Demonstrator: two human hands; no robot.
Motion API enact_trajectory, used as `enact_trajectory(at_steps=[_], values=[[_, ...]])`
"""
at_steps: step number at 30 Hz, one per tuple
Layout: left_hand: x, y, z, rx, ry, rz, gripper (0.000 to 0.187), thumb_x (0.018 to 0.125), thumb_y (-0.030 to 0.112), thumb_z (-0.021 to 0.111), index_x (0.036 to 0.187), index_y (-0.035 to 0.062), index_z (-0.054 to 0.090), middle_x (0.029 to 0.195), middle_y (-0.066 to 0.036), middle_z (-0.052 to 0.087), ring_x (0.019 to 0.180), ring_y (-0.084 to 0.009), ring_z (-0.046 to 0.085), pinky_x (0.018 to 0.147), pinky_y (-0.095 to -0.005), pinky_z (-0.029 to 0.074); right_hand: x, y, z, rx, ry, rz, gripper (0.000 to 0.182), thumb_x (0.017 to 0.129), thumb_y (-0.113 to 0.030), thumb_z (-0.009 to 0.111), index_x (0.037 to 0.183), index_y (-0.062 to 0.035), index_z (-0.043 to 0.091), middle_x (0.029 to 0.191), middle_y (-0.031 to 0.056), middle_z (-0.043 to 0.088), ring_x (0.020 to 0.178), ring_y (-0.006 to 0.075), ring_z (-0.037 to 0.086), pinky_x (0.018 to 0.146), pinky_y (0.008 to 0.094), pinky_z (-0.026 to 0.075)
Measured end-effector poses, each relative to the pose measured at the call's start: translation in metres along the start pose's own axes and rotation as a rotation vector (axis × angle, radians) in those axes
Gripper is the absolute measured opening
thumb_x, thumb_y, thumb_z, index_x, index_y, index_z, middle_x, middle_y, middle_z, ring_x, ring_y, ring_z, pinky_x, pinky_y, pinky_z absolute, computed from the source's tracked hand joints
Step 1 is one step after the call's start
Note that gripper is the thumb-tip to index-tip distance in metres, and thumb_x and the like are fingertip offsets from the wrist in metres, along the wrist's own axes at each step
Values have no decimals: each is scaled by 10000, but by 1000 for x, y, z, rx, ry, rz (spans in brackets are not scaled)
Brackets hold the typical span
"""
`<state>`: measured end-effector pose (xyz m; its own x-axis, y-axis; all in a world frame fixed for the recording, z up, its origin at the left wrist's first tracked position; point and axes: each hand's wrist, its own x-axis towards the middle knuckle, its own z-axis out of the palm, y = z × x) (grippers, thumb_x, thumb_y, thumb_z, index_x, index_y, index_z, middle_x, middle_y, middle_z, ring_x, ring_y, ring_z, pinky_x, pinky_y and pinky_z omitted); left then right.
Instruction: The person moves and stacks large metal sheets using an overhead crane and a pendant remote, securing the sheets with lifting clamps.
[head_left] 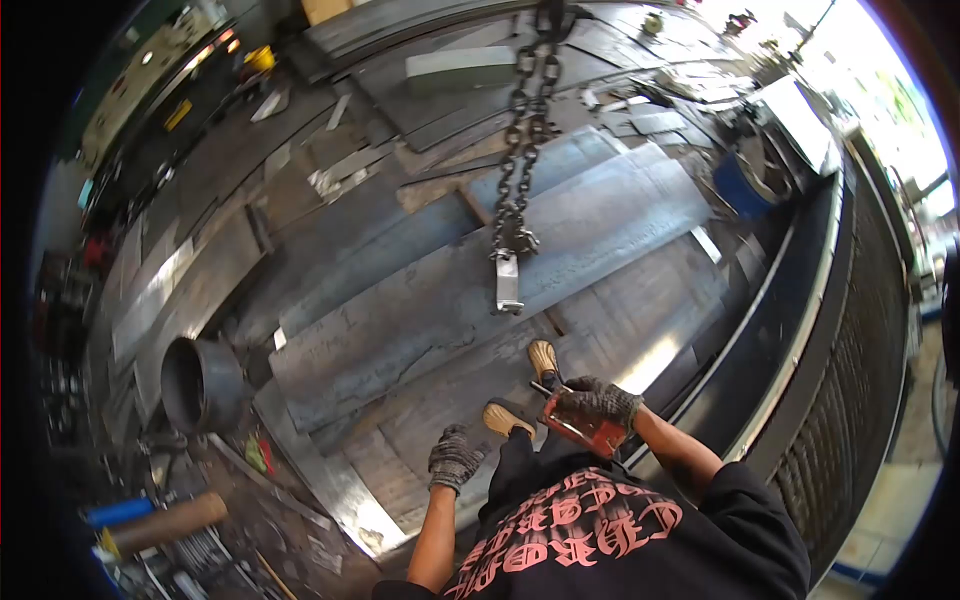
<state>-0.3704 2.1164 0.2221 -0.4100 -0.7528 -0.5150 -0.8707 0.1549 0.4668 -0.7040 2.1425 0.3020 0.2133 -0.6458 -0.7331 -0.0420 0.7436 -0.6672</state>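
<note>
Red box (588, 430) sits in your right hand (606, 400), gloved fingers wrapped round it, finger spread of your empty-looking left hand (457, 460) unclear; step appears a steady hold, next move likely calling for eyes on the chain's (515, 135) metal fitting (507, 280).

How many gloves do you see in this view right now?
2. One glove is on the left hand, left of the tan shoes; the other glove is on the right hand, gripping a red object. More could be hidden.
</note>
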Motion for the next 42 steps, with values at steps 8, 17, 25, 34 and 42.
enact_trajectory(at_steps=[8,17,25,34,42], values=[[-1,-39,17,-202,-26,-161,587,807,458,682,1257,95,580,1162,-189,639,1073,-334,618,937,-414,473,-31,38,-22,203,258,-71,466,820,-427,729,1101,-59,668,974,42,678,900,144,600,820,299,483],[-41,-149,120,-265,-77,-401,407,805,374,680,1061,58,683,1026,-185,690,973,-321,653,854,-377,494,-49,95,-67,-252,265,263,556,797,-553,650,1066,-70,711,972,100,704,842,196,635,790,356,498],[-61,-168,154,-515,-85,-661,366,822,369,646,1002,59,720,952,-164,711,902,-275,664,826,-367,503,-61,145,-52,408,394,395,400,776,-436,721,922,-64,690,881,47,674,762,156,605,704,312,493],[19,-141,116,-650,-56,-568,298,847,300,643,1095,136,660,744,0,627,595,-129,579,483,-297,461,-74,120,-63,278,355,346,327,834,-375,681,975,-83,715,890,54,691,730,164,617,672,327,509],[76,-104,77,-688,-97,-505,277,872,280,628,1110,139,633,785,8,637,608,-117,585,469,-283,455,-86,140,-83,396,404,322,335,815,-380,692,948,-72,703,829,58,690,672,161,617,652,328,503]])
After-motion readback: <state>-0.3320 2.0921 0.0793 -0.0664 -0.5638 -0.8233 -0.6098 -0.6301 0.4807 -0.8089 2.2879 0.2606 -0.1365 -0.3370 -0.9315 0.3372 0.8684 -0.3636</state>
